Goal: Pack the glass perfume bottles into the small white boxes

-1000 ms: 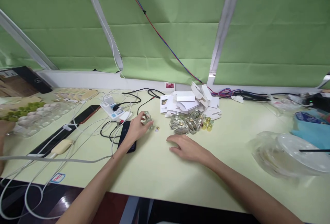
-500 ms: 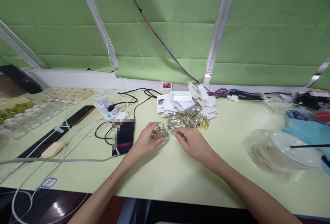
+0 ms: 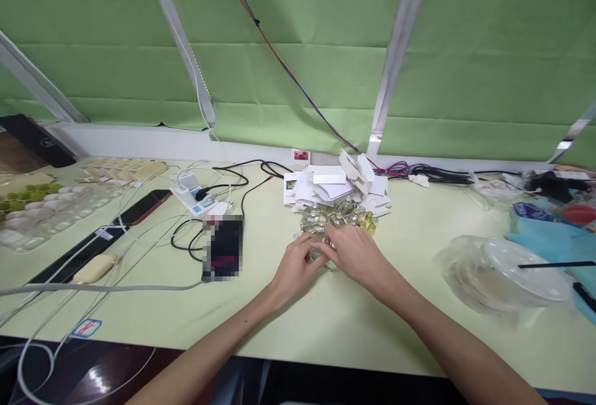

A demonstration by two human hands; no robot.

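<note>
Just in front of the pile, my left hand [image 3: 300, 263] and my right hand [image 3: 356, 253] meet, fingers curled. A small clear glass bottle [image 3: 330, 264] shows under the fingertips, mostly covered by them, and both hands are closed on it. Past the left knuckles, a small pale bit peeks out that I cannot name. Behind the hands lie several clear glass perfume bottles [image 3: 313, 218], close together. Small bottles or caps of yellow tint [image 3: 369, 222] stand to their right.
White folded cartons [image 3: 328, 184] are heaped behind the bottles. A phone [image 3: 224, 248], a power strip [image 3: 195, 199] and white cables lie left; egg-like items in clear trays [image 3: 51, 215] sit further left. Rightward are a bagged white-lidded tub [image 3: 528, 268] and a blue bag [image 3: 542, 237].
My left hand has moved right and in against my right hand. The bottle it held upright no longer shows there. My right hand has shifted slightly right and nearer.
</note>
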